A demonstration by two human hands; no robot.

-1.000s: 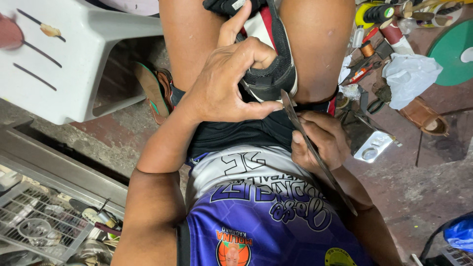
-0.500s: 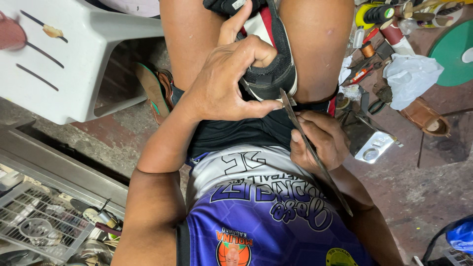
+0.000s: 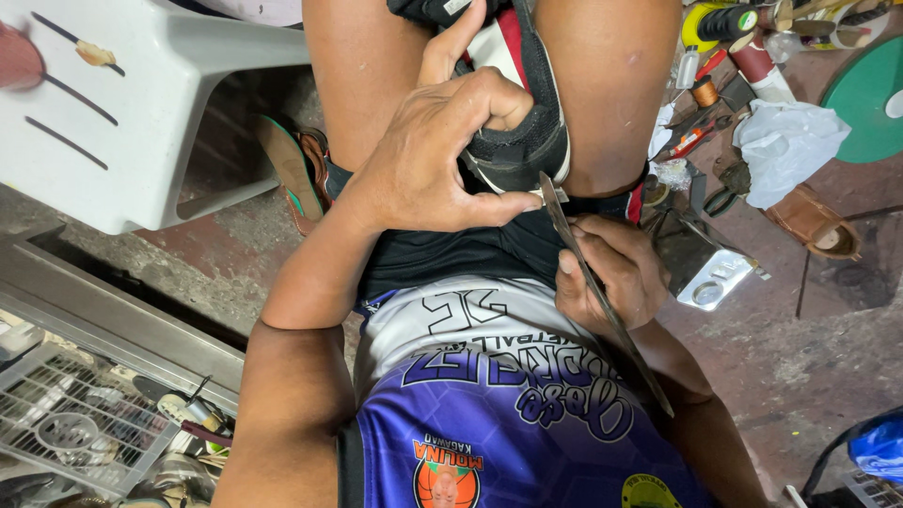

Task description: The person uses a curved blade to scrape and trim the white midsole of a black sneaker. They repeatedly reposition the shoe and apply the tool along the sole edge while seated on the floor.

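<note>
A black, white and red sneaker is wedged between my bare knees, heel toward me. My left hand grips its heel, thumb pressed along the white sole edge and a finger hooked into the collar. My right hand holds a long thin metal blade, whose tip meets the sole edge just below my left thumb. The blade's other end runs back over my purple and white jersey.
A white plastic stool stands at the upper left, a sandal beside it. Tools, thread spools, a white rag, a brown shoe and a green disc litter the floor at right. A wire rack sits lower left.
The blade tip has crept slightly along the sole edge; both hands stay in nearly the same places on the sneaker.
</note>
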